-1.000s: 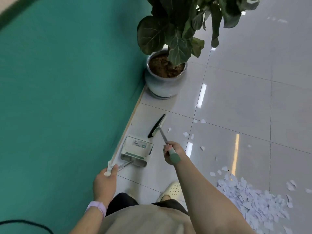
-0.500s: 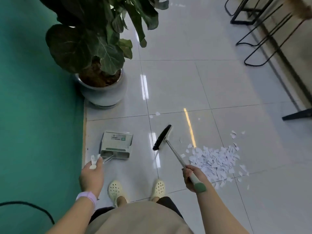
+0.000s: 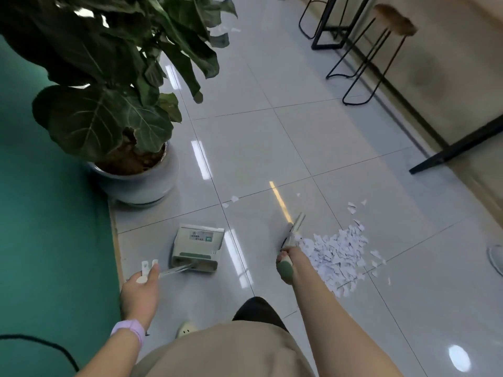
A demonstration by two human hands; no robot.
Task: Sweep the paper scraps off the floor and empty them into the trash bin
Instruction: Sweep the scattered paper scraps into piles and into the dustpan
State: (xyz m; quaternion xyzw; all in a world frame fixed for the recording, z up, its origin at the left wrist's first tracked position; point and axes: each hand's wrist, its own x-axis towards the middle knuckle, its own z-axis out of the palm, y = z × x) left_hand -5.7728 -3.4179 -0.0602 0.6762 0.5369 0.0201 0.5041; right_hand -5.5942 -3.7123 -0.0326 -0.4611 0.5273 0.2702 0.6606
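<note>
A heap of white paper scraps [image 3: 337, 254] lies on the glossy tiled floor to my right, with loose scraps [image 3: 353, 208] beyond it and a few more scraps [image 3: 234, 198] near the plant. My right hand [image 3: 288, 265] grips the green-tipped handle of the broom [image 3: 295, 229], whose head sits at the left edge of the heap. My left hand [image 3: 141, 292] holds the long handle of a white dustpan [image 3: 197, 247] that rests on the floor to the left. No trash bin is in view.
A large potted plant [image 3: 136, 175] stands close ahead on the left, beside a green wall [image 3: 40, 240]. Bar stools [image 3: 381, 50] and black table legs [image 3: 457, 148] line the right side. My shoe [image 3: 185, 329] shows below.
My view has swung right, from the wall to the scrap heap. The broom has moved right and its head has reached the heap's left edge. The dustpan stays in my left hand.
</note>
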